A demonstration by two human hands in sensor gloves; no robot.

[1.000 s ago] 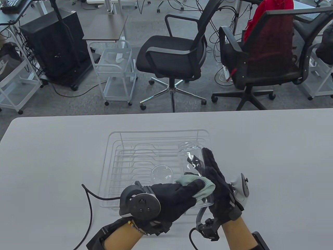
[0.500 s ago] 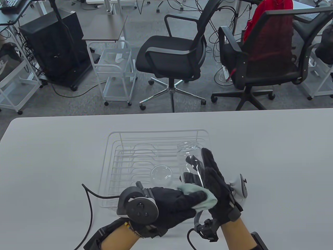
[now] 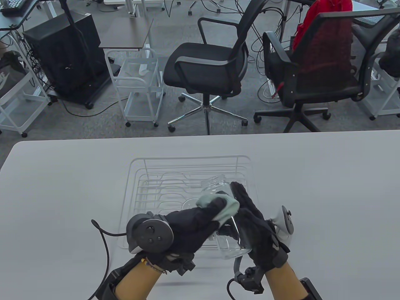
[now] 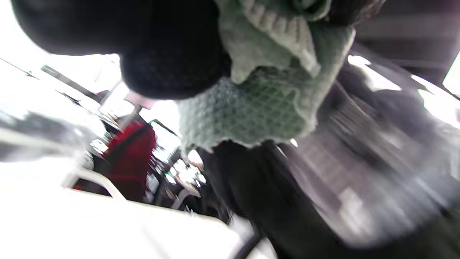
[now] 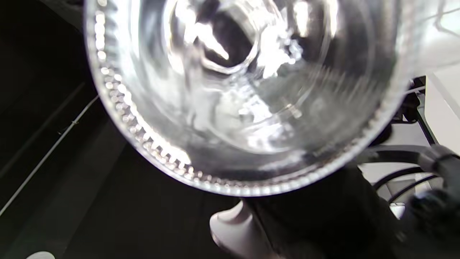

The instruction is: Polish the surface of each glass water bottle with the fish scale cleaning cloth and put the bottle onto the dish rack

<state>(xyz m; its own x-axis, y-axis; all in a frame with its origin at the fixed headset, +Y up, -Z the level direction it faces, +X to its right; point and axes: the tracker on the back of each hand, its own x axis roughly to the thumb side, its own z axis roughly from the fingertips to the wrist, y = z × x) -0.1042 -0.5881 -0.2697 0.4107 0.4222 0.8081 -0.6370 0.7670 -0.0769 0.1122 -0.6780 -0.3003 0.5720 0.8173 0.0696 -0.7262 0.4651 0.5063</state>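
Near the bench's front edge, the right hand [image 3: 254, 225] has its fingers wrapped around a clear glass bottle [image 3: 225, 215], tilted above the dish rack [image 3: 137, 187]. The left hand [image 3: 193, 223] fingers pinch a pale green cloth [image 3: 223, 206] against its side. Smooth glass may slip, dropping onto a second bottle [image 3: 189, 206] in the rack beyond

A black gloved finger [image 4: 172, 54] of the left hand is filling the upper left of the frame and is pressing into a pale green cloth [image 4: 251, 108] with a scale-like weave. The cloth is hanging from the top edge, bunched above and spreading flat lower down. A blurred glass bottle [image 4: 377, 154] is lying to its right. A red garment [image 4: 131, 154] is showing behind, out of focus
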